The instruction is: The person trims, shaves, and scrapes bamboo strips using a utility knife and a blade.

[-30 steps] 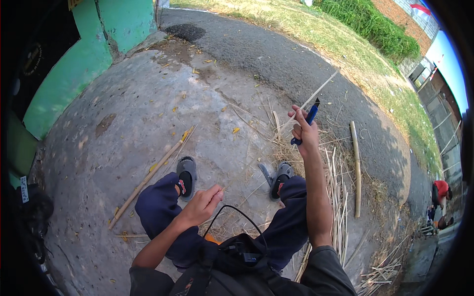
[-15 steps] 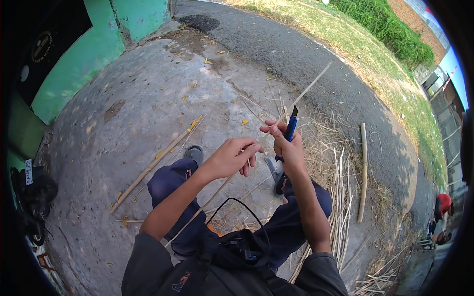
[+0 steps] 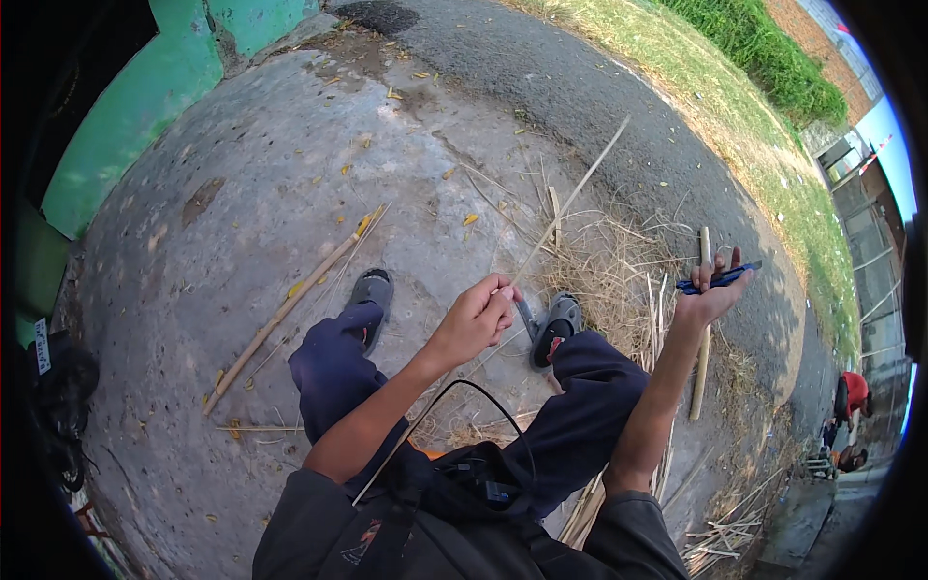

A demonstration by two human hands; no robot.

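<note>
A long, thin, pale strip, apparently bamboo (image 3: pixel 592 172), runs slantwise from beside my lap up toward the far right. My left hand (image 3: pixel 476 319) is closed round it in front of my knees. Out to the right, my right hand (image 3: pixel 709 304) is turned palm up, away from the strip. A blue utility knife (image 3: pixel 688 287) lies across that palm, its dark blade pointing right. The fingers curl up loosely about the knife's handle and partly hide it.
Fibrous shavings (image 3: pixel 609 256) and split strips (image 3: pixel 660 319) lie by my right shoe (image 3: pixel 559 324). One pole (image 3: pixel 280 324) rests on the concrete at left, another (image 3: pixel 700 382) behind my right hand. A black cable (image 3: pixel 483 389) loops over my lap. A person in red (image 3: pixel 853 391) is far right.
My right hand has left the strip and swung to the right with the knife, turning palm up. My left hand has closed on the strip and moved slightly right.
</note>
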